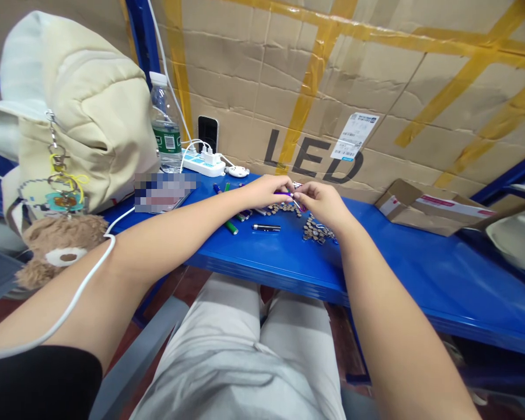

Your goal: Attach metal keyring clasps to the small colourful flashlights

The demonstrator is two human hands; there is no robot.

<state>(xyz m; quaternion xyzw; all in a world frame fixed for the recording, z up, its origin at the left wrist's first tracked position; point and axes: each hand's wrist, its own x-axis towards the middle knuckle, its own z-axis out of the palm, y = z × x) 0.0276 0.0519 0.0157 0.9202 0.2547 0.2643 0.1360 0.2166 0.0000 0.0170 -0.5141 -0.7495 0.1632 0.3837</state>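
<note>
Above the blue metal worktop (227, 248), towards its back edge, the left hand (269, 189) has its fingers closed on a slim, shiny purple tube (283, 194), while the right hand's (318, 199) fingertips bunch at its end, gripping what I can't tell. Nearer the front edge lie a black pen-shaped cylinder (266, 227) and small round metallic discs (315, 231).

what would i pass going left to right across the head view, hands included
Cream bag, water bottle, power strip, left hand, right hand, small cardboard box.
</note>
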